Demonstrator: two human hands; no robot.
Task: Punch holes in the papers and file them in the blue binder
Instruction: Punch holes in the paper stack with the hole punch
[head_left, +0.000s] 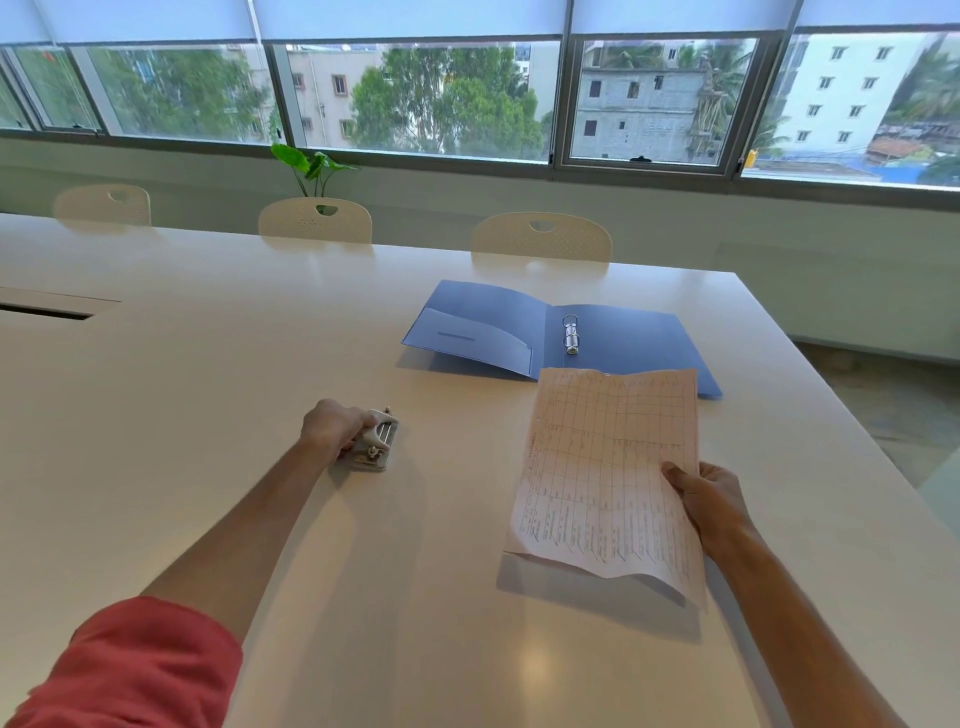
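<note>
Papers (602, 467) hang above the desk (208, 338), pinched by the right hand (709, 499); the left hand (332, 428) grips the hole punch (375, 441). Punching seems not yet begun: next, their edge must enter the punch's slot, with the blue binder (561, 338) lying open beyond.

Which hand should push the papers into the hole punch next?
Probably the right hand: it already grips the papers, lifted off the table. The left hand grips the hole punch, so it can steady that. The blue binder lies open behind.
</note>
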